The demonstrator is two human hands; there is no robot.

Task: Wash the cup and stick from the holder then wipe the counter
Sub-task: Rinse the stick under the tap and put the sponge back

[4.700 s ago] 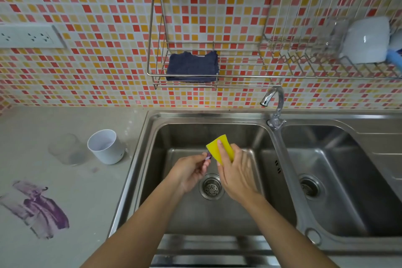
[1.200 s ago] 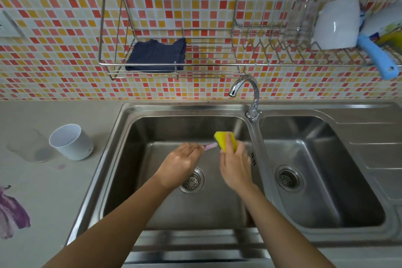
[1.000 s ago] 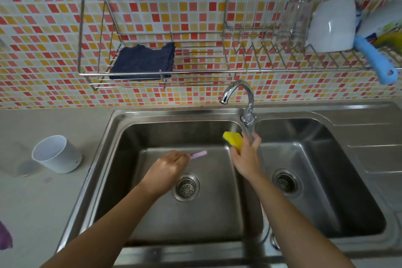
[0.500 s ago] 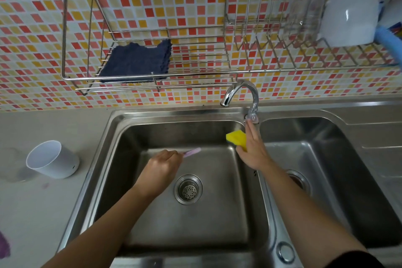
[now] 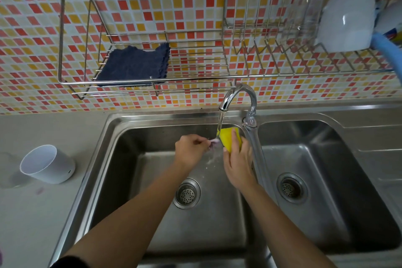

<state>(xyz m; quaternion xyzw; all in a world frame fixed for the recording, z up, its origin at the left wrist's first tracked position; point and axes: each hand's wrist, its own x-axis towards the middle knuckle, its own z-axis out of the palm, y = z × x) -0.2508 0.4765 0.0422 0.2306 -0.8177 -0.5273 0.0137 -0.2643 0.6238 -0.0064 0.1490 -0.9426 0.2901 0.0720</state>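
- Water (image 5: 220, 122) now runs from the tap (image 5: 238, 95); half a second ago it was off and your right hand (image 5: 238, 165) was up at the tap base.
- Your right hand is back down from the tap, fingers curled round the yellow sponge (image 5: 228, 138), which is under the stream.
- Your left hand (image 5: 191, 148) pinches the stick (image 5: 214, 141) by one end. It has lifted from mid-basin to the back of the left basin, and the free end sits in the water, touching the sponge.
- Stick looks pink/purple; wet and blurred, so you can't tell how clean it is.
- Meaning: dry scrubbing is over and this is the rinse-and-scrub step for the stick. Likely close to done with it.
- Cup (image 5: 46, 164) stands upright on the counter (image 5: 32, 224), just beside the left rim of the sink (image 5: 152, 235), untouched. It has not moved on the counter; judged not washed yet.
- Small purple spot (image 5: 39, 190) on the counter just in front of the cup, so the wipe is still to do.
- Dark cloth (image 5: 134, 65) lies in the wire rack (image 5: 195, 76) on the wall, above the back left corner of the sink. Probably your wiping cloth.
- Task roughly a third in: stick in progress, cup and counter left.
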